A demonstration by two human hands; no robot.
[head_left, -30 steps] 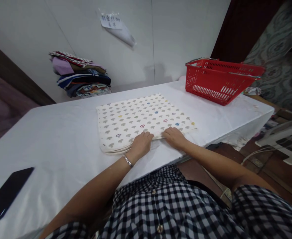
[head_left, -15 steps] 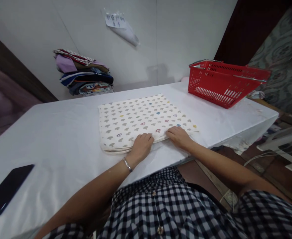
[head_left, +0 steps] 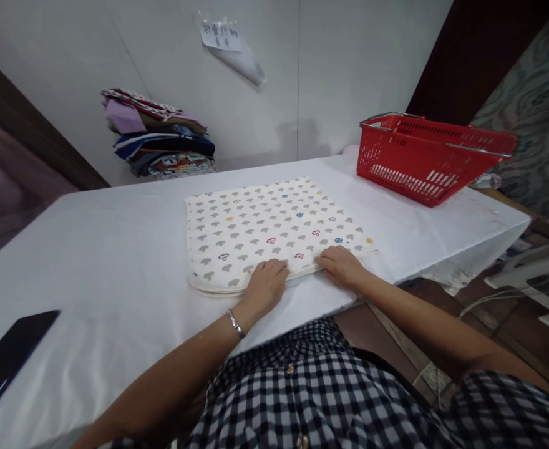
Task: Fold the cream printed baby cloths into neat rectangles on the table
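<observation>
A folded white cloth (head_left: 265,224) with grey mushroom-like prints and a few coloured ones lies flat on the table. My left hand (head_left: 266,284) grips the middle of its near edge, fingers curled on top. To the right, my right hand (head_left: 342,267) has hold of the same edge closer to the cloth's right corner. Both thumbs are hidden from view. Thin layers show along the near edge left of my left hand.
The white-covered table (head_left: 115,249) carries a red plastic basket (head_left: 410,156) at the back right and a black phone (head_left: 12,362) at the left. A pile of folded clothes (head_left: 162,137) stands against the wall at the back left. A paper note (head_left: 221,35) hangs on the wall.
Both hands have drawn slightly toward my body with the cloth's near edge. The layers at the near left edge lie flatter and closer together. The view has shifted a little.
</observation>
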